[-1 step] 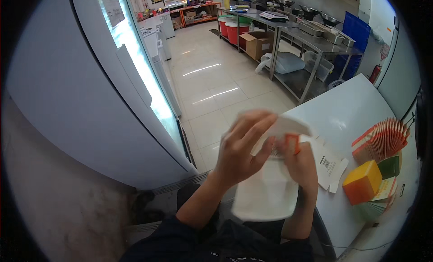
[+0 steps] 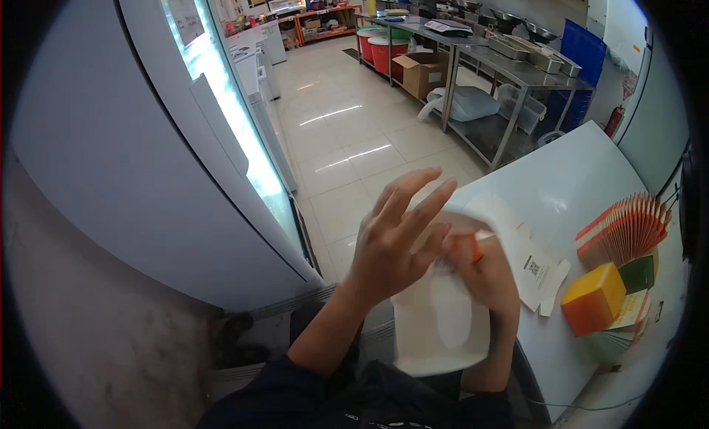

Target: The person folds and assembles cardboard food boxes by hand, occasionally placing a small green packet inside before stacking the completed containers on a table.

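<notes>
A white paperboard carton [image 2: 436, 329], partly folded and blurred by motion, hangs in front of me at the near edge of the white table. My right hand [image 2: 487, 274] is closed on the carton's upper right side. An orange patch [image 2: 465, 246] shows at its fingers; I cannot tell whether it is print or a separate piece. To the left, my left hand [image 2: 402, 233] is raised with fingers spread. Its thumb is close to the carton's upper part; whether they touch is unclear.
The white table [image 2: 561, 181] carries a flat carton blank [image 2: 543, 277], a fanned red-edged stack [image 2: 628, 229], a yellow-orange box [image 2: 593, 300] and green cards [image 2: 637, 274]. A glass-fronted fridge [image 2: 229, 96] stands left. Farther off are a steel bench [image 2: 502, 67] and a cardboard box [image 2: 425, 74].
The fingers of my left hand have spread and lifted away from the carton's top. The carton has shifted slightly down and right, and my right hand has turned a little.
</notes>
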The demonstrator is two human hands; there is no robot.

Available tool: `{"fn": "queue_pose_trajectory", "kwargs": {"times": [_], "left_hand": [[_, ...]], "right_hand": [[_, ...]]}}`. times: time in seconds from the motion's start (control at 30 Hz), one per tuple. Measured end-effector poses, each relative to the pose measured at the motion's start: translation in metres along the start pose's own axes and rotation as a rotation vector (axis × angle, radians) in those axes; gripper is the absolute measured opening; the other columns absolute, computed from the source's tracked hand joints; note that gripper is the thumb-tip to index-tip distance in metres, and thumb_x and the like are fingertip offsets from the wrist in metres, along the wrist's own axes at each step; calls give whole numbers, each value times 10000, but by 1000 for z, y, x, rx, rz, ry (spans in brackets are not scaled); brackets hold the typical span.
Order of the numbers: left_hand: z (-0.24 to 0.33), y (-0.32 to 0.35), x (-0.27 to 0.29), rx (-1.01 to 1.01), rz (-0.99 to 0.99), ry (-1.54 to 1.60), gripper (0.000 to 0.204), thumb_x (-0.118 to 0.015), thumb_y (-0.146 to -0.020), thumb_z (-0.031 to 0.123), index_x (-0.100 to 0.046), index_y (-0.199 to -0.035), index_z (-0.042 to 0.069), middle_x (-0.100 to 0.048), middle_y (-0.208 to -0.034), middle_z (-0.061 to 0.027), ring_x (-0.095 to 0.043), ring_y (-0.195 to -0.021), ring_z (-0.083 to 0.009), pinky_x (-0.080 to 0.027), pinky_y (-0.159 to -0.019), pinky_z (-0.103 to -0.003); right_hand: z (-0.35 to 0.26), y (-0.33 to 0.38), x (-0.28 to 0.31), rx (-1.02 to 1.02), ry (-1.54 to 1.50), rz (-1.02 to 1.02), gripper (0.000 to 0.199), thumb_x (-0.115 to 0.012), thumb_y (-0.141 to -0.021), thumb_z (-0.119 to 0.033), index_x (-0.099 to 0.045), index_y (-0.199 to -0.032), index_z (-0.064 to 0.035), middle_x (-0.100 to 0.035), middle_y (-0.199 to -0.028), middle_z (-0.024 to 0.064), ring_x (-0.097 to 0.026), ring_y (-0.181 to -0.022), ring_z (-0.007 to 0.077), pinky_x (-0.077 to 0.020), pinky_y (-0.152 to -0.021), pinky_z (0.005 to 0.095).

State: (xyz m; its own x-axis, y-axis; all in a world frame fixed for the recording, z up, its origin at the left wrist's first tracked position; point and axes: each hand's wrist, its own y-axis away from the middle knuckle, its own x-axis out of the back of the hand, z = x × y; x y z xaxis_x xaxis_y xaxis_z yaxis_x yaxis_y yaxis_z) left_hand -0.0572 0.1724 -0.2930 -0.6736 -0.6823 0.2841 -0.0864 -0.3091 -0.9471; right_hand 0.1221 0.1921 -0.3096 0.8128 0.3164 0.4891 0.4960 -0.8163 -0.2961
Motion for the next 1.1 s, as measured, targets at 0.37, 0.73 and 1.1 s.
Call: {"fn": "queue_pose_trajectory", "kwargs": {"times": [0.37,0.73,1.1], "left_hand": [[-18,20,-2,355,-300,462,150,-630,-847,0,-716,-968,25,-632,-760,-108,-615,-608,-205,-485,-555,-304],[-23,25,-12,329,-245,423,175,-708,-799,16,-702,-973,24,-674,-857,-102,-678,-741,-185,-550,-632,-288],[-14,22,4,304,-168,243,278,-755,-770,78,-680,-1032,22,-647,-1010,-138,-658,-894,-234,-542,-713,-324]], "right_hand": [[4,1,15,-90,-406,347,111,-632,-878,-73,-637,-940,19,-654,-796,51,-600,-731,95,-468,-695,226],[-4,4,11,-91,-617,243,125,-580,-923,-69,-643,-963,30,-643,-873,47,-586,-793,104,-455,-738,228],[1,5,-4,100,-414,367,94,-590,-899,-12,-645,-928,57,-628,-918,81,-574,-820,127,-451,-780,249]]}}
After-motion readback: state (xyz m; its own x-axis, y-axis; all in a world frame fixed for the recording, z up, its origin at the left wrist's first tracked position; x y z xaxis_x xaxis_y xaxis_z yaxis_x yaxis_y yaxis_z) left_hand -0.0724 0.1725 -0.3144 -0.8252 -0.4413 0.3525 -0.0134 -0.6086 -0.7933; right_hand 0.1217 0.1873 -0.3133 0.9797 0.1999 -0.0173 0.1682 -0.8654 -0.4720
